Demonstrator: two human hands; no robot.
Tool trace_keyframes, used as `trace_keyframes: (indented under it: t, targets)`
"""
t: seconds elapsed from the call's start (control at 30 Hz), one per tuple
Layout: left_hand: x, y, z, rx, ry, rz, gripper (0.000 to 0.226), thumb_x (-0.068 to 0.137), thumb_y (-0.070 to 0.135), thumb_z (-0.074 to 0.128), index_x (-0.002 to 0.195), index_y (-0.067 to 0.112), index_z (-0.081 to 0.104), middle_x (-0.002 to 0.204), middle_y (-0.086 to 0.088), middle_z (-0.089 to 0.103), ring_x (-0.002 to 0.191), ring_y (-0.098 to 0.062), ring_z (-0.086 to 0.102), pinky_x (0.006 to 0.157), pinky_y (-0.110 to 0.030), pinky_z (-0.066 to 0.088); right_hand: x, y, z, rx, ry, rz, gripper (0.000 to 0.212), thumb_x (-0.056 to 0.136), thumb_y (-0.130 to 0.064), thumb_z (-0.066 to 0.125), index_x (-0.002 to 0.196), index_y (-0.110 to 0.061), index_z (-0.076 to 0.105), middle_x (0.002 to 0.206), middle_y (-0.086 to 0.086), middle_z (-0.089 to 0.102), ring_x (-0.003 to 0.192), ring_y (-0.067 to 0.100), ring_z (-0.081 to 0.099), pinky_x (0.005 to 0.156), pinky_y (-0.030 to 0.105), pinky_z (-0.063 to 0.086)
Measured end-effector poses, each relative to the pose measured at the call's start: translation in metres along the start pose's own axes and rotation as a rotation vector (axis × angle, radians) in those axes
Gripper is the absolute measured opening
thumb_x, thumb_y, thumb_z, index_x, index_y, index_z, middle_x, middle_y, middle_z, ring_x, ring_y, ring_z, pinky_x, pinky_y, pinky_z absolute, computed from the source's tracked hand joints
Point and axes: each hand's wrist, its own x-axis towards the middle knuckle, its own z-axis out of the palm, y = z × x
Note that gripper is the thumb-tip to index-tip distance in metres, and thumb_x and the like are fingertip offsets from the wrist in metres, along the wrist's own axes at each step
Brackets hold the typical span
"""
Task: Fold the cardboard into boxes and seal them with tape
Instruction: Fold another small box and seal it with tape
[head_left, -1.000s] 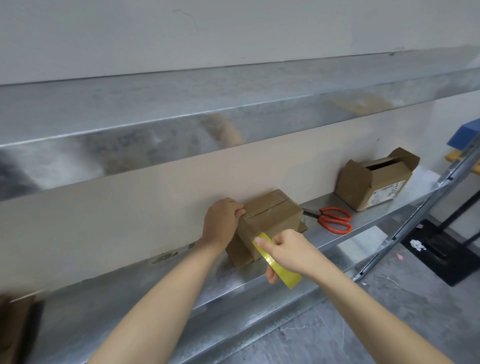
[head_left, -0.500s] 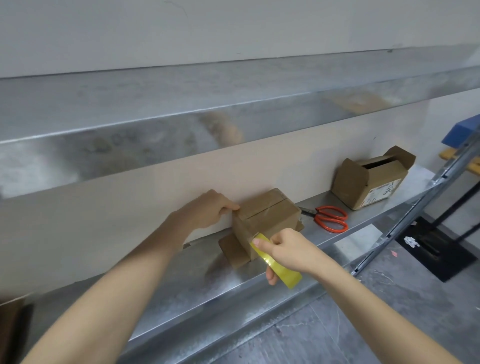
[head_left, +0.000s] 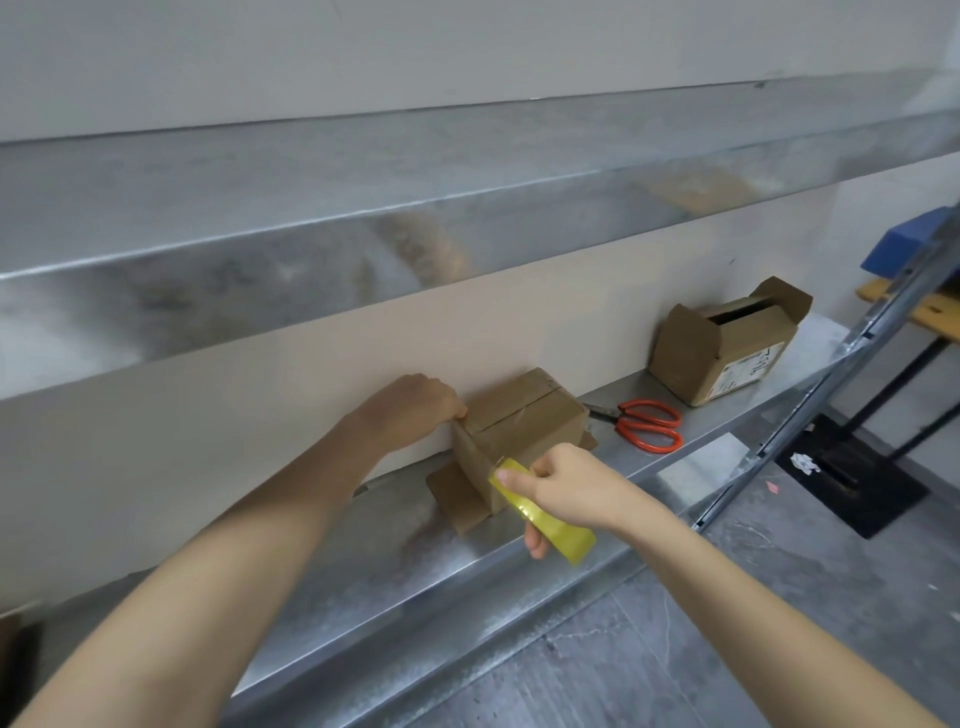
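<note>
Sitting between both hands, the box (head_left: 524, 436) touches left hand (head_left: 415, 410).

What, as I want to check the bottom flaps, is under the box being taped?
A cardboard flap sticks out from under the box on its left, flat on the metal shelf; a second flap shows on its right. The box itself hides the rest of its bottom.

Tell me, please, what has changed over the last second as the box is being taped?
The left hand slid left off the top of the small box; its fingertips now meet the box's upper left corner, and the lower left flap shows. The right hand keeps gripping the yellow tape roll at the box's front. The scissors, the open box and the shelf are unchanged.
</note>
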Motion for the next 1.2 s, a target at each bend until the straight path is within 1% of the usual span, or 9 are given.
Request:
trace_keyframes:
  t: [0.13,0.3,0.4,0.5,0.6,0.73,0.97,1.07,1.2]
  targets:
    - [-0.002,0.005,0.004,-0.057,0.07,-0.047,0.02,0.09,0.008,0.055,0.106,0.012,0.066,0.101,-0.009,0.066,0.095,-0.031,0.06,0.079,-0.038,0.046,0.0,0.0,0.002,0.004,0.004,-0.005,0.047,0.098,-0.05,0.047,0.086,-0.006,0.058,0.065,0.008,0.073,0.056,0.002,0.067,0.088,0.033,0.054]
    - [0.0,0.011,0.001,-0.101,0.051,-0.112,0.019,0.09,0.01,0.054,0.107,0.011,0.064,0.102,-0.009,0.066,0.096,-0.03,0.059,0.078,-0.036,0.044,0.0,0.001,0.005,0.021,0.009,-0.005,0.044,0.098,-0.049,0.048,0.086,-0.007,0.053,0.068,0.011,0.073,0.058,0.009,0.069,0.08,0.032,0.055]
    - [0.002,0.006,-0.005,-0.135,-0.018,-0.076,0.018,0.088,0.008,0.056,0.103,0.011,0.065,0.1,-0.01,0.065,0.094,-0.029,0.06,0.08,-0.036,0.047,-0.001,0.0,0.004,0.02,0.014,0.005,0.044,0.098,-0.049,0.049,0.087,-0.007,0.053,0.067,0.01,0.073,0.058,0.012,0.07,0.07,0.027,0.054]
    - [0.004,0.0,-0.013,-0.106,-0.103,0.021,0.011,0.092,0.013,0.056,0.096,0.009,0.066,0.094,-0.01,0.063,0.087,-0.028,0.061,0.078,-0.037,0.049,-0.001,0.001,0.002,0.009,0.015,0.009,0.046,0.097,-0.05,0.05,0.087,-0.005,0.053,0.069,0.012,0.073,0.058,0.012,0.07,0.075,0.033,0.054]
    - [0.004,0.0,-0.002,-0.032,0.029,0.131,0.01,0.09,0.009,0.059,0.085,0.005,0.067,0.093,-0.01,0.062,0.085,-0.03,0.063,0.071,-0.039,0.051,-0.003,0.002,0.004,0.005,0.029,0.002,0.044,0.097,-0.05,0.049,0.083,-0.008,0.053,0.068,0.011,0.073,0.058,0.011,0.07,0.078,0.032,0.054]
    - [-0.001,-0.001,0.015,-0.056,0.18,0.212,0.009,0.076,0.002,0.07,0.068,0.004,0.065,0.075,-0.01,0.064,0.063,-0.029,0.065,0.051,-0.037,0.053,-0.005,0.002,0.007,-0.001,0.046,0.005,0.046,0.097,-0.051,0.048,0.088,-0.007,0.053,0.068,0.01,0.074,0.058,0.006,0.069,0.084,0.035,0.053]
    - [0.004,0.014,-0.006,0.026,-0.01,0.03,0.019,0.097,0.015,0.052,0.1,0.004,0.066,0.108,-0.011,0.061,0.102,-0.031,0.06,0.072,-0.032,0.038,-0.01,-0.004,0.011,-0.038,0.088,0.008,0.047,0.098,-0.051,0.046,0.084,-0.007,0.058,0.067,0.008,0.074,0.054,-0.002,0.064,0.087,0.034,0.054]
    - [0.005,0.016,-0.011,0.012,0.041,0.027,0.014,0.092,0.012,0.057,0.099,0.004,0.067,0.106,-0.011,0.062,0.102,-0.03,0.058,0.068,-0.029,0.034,-0.011,-0.004,0.013,-0.031,0.116,0.013,0.047,0.098,-0.051,0.046,0.081,-0.008,0.058,0.064,0.007,0.073,0.054,-0.002,0.064,0.082,0.029,0.054]
    - [-0.003,0.023,-0.009,-0.066,0.119,0.028,0.016,0.091,0.013,0.058,0.101,0.014,0.07,0.103,-0.004,0.068,0.097,-0.03,0.061,0.074,-0.036,0.046,-0.014,-0.001,0.013,-0.006,0.14,0.027,0.047,0.098,-0.051,0.046,0.083,-0.008,0.057,0.064,0.007,0.073,0.055,0.001,0.066,0.078,0.029,0.054]
